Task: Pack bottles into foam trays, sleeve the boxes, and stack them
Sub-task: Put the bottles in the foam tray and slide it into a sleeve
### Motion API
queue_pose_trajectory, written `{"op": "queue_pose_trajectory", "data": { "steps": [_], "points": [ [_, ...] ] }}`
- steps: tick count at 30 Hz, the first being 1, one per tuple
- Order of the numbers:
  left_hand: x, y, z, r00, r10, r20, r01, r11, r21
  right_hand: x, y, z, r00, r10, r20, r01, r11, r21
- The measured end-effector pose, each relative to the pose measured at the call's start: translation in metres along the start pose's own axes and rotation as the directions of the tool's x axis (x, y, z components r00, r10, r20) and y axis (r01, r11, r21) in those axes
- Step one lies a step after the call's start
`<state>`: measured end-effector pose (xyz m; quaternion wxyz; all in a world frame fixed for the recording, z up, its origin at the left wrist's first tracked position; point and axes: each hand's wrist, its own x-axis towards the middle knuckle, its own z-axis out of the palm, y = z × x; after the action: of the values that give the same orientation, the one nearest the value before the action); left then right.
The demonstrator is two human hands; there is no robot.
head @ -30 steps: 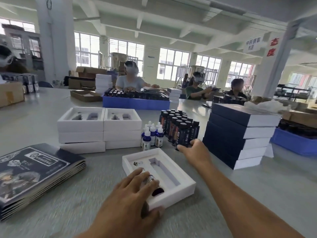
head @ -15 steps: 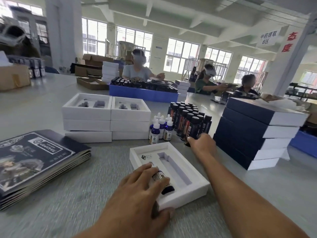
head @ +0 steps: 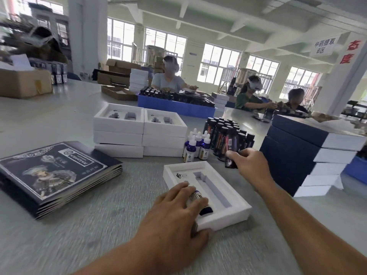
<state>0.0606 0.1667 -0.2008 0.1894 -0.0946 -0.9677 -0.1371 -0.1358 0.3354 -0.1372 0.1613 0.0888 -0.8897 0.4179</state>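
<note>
A white foam tray (head: 224,211) lies on the grey table in front of me. My left hand (head: 174,213) lies over its left slot, fingers pressing a small dropper bottle (head: 200,203) down into it. The long right slot (head: 212,187) holds nothing. My right hand (head: 250,161) grips a tall dark bottle (head: 230,161) at the near edge of a cluster of tall dark bottles (head: 226,135). Small blue dropper bottles (head: 195,145) with white caps stand left of that cluster.
Two stacks of white tray boxes (head: 139,132) stand behind the tray. Navy sleeved boxes (head: 309,153) are stacked at the right. A pile of flat printed sleeves (head: 55,173) lies at the left. A blue crate (head: 174,106) of bottles and several seated people are farther back.
My right hand has closed round a tall dark bottle and drawn it out of the cluster toward the tray. My left hand stays on the small bottle in the tray.
</note>
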Motion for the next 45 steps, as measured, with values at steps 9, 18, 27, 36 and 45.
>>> {"op": "queue_pose_trajectory", "data": {
  "steps": [9, 18, 27, 36, 45],
  "points": [
    [-0.002, 0.002, 0.001, 1.0, 0.002, -0.01, -0.002, 0.999, 0.034, -0.095, -0.024, -0.006, 0.897, -0.355, 0.264, 0.442, 0.722, -0.531],
    [-0.001, 0.001, 0.003, 0.999, -0.02, 0.028, 0.019, 1.0, 0.023, -0.086, -0.014, -0.006, 0.877, -0.299, 0.375, 0.442, 0.809, -0.387],
    [0.0, 0.003, 0.0, 0.997, -0.042, 0.061, 0.039, 0.998, 0.055, -0.092, -0.021, -0.011, 0.87, -0.167, 0.463, 0.379, 0.827, -0.415],
    [-0.009, 0.012, -0.02, 0.998, 0.0, -0.07, 0.006, 0.997, 0.08, -0.112, -0.015, -0.017, 0.861, -0.238, 0.45, 0.369, 0.9, -0.23],
    [-0.007, 0.006, -0.02, 0.991, 0.004, -0.131, 0.008, 0.996, 0.092, -0.125, -0.005, -0.014, 0.936, -0.221, 0.273, 0.252, 0.964, -0.083]
  ]
}}
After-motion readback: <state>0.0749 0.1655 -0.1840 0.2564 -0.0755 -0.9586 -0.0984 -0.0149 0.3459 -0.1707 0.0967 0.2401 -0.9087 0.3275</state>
